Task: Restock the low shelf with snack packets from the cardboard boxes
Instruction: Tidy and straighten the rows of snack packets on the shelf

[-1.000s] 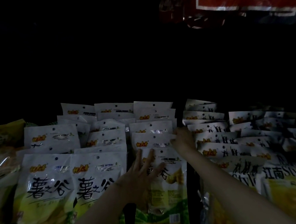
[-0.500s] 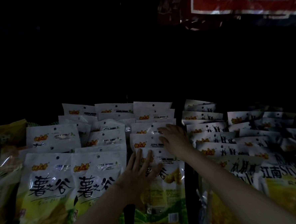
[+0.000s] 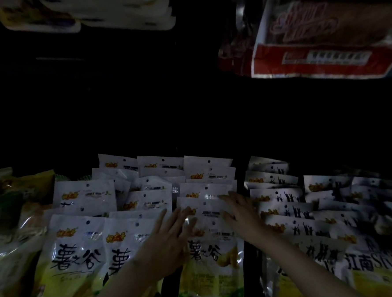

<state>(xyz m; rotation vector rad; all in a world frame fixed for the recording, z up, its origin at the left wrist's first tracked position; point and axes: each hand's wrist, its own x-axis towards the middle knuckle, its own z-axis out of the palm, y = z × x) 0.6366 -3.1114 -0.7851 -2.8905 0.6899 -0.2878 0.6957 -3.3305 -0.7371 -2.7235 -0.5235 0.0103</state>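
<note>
Rows of white-and-yellow snack packets [image 3: 145, 199] stand upright on a dim low shelf. My left hand [image 3: 170, 239] lies flat, fingers spread, against the front packet [image 3: 211, 262] of the third row. My right hand [image 3: 240, 211] rests palm down, fingers apart, on the tops of the packets just behind that one. Neither hand grips anything. No cardboard box is in view.
A second block of white packets with dark figures [image 3: 285, 202] fills the shelf to the right, across a dark gap [image 3: 249, 271]. Greenish-yellow bags [image 3: 8, 217] sit at the far left. Red-and-white bags [image 3: 318, 58] and pale packs [image 3: 90, 14] hang overhead.
My right hand has drawn back toward me from deeper in the row onto the packet tops near the front. My left hand has stayed on the front packet. The view tilted up.
</note>
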